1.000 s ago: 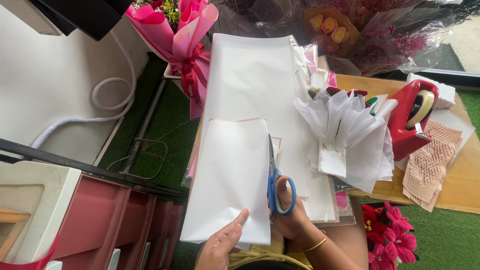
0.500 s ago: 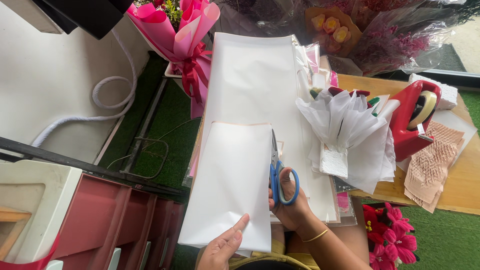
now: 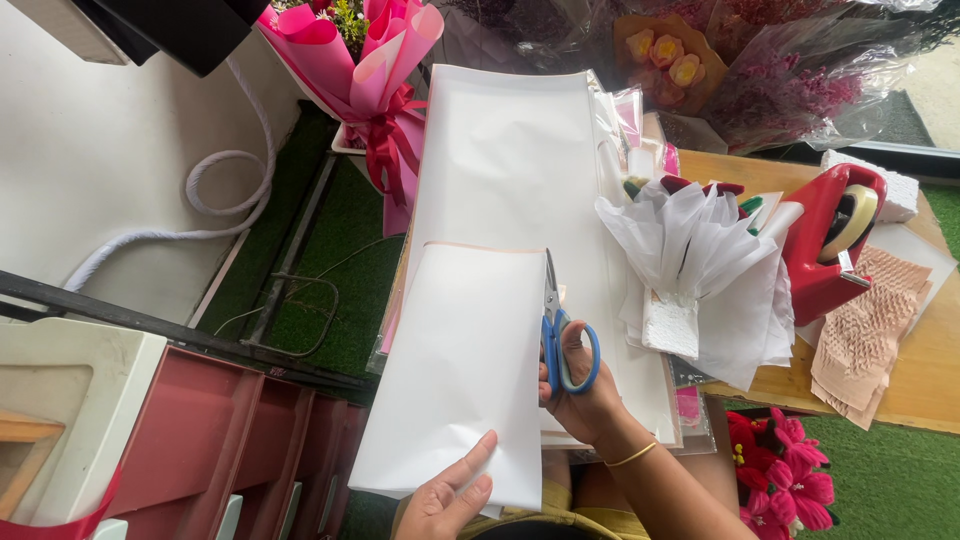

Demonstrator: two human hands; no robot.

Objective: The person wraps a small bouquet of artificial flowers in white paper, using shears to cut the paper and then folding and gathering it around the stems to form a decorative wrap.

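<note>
Surface (image 3: 930,385): wooden top, bare at the right edge, green turf below it.
White paper stack (image 3: 510,160): long sheets running away from the person, lying flat on the surface.
Folded white sheet (image 3: 460,370): lies on top of the stack, near end overhanging toward the person.
Tissue bundle (image 3: 700,260): white, fanned, just right of the stack.
Pink bouquet (image 3: 375,70): wrapped cone, upper left, beside the stack's far corner.
Tape dispenser (image 3: 835,240): red, right of the tissue.
Right hand (image 3: 585,395): fingers through the blue handles, closed on the scissors.
Left hand (image 3: 450,495): fingers stretched flat on the folded sheet's near edge, pressing it, gripping nothing.
Scissors (image 3: 560,330): blades pointing away, along the folded sheet's right edge; how far the blades part, cannot tell.
</note>
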